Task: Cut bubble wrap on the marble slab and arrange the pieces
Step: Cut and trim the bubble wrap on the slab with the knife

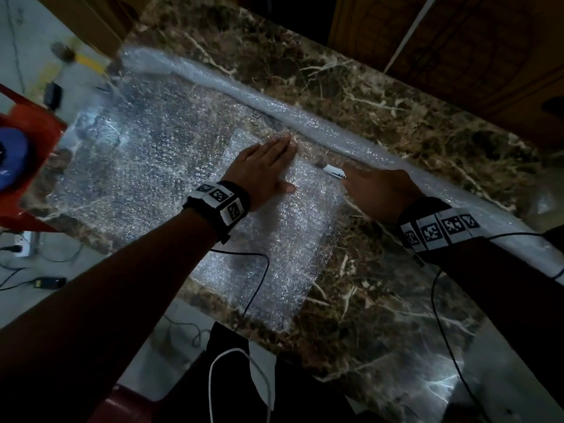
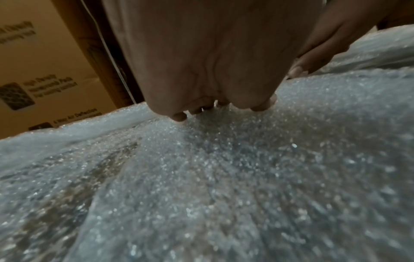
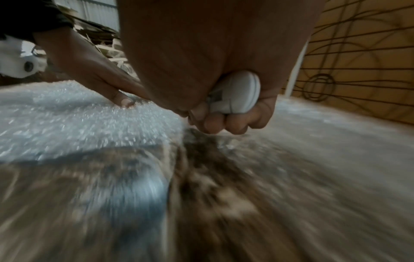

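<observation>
A wide sheet of bubble wrap point(image 1: 146, 154) covers the left of the brown marble slab point(image 1: 381, 96), running out of a long roll point(image 1: 305, 120) that lies diagonally across it. A smaller cut piece point(image 1: 274, 254) lies on top, reaching the near edge. My left hand point(image 1: 265, 166) presses flat on that piece with straight fingers point(image 2: 179, 116). My right hand point(image 1: 375, 190) grips a small white cutter point(image 3: 235, 94), its tip point(image 1: 334, 171) down at the wrap beside the roll, just right of the left hand.
Cardboard boxes point(image 1: 476, 47) stand behind the slab. A red chair point(image 1: 27, 166) with a blue object sits at the left edge. Cables from the wrist cameras trail over the slab's near side point(image 1: 442, 315). Bare marble shows to the right front.
</observation>
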Demonstrator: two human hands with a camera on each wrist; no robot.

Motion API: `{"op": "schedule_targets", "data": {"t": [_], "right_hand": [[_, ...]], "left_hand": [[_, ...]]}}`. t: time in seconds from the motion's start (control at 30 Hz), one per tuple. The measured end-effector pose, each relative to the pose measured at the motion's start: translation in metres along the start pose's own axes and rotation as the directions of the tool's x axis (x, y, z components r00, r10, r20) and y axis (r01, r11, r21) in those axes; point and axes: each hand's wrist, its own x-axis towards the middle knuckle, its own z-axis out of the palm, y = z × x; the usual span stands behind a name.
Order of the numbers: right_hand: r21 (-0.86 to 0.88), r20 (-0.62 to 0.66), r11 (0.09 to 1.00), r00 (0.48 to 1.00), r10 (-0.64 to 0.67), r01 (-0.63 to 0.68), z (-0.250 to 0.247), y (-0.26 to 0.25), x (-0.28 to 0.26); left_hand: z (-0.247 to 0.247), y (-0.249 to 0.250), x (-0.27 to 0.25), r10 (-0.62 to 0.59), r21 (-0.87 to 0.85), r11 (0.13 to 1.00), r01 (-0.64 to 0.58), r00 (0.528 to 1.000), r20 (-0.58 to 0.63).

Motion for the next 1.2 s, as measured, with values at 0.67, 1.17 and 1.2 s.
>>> {"op": "schedule_targets", "data": {"t": [0.67,1.17,1.2], "right_hand": [[0.295,0.051,0.852,0.898,0.437,-0.432,0.001,0.016,-0.115],[0.668,0.159,0.458,0.713,0.682,-0.586,-0.013,-0.289,-0.011],[0.667,0.173,0.422,0.678,0.714,-0.614,-0.016,-0.308,0.007]], "left_hand": [[-0.007,-0.012,0.001,0.036,-0.121,0.992,-0.038,0.999,-0.021],[-0.011,-0.186,-0.041,0.204,-0.228,0.943,-0.243,0.962,-0.181],[-0.01,-0.192,-0.036,0.232,-0.256,0.926,-0.277,0.954,-0.192]]}}
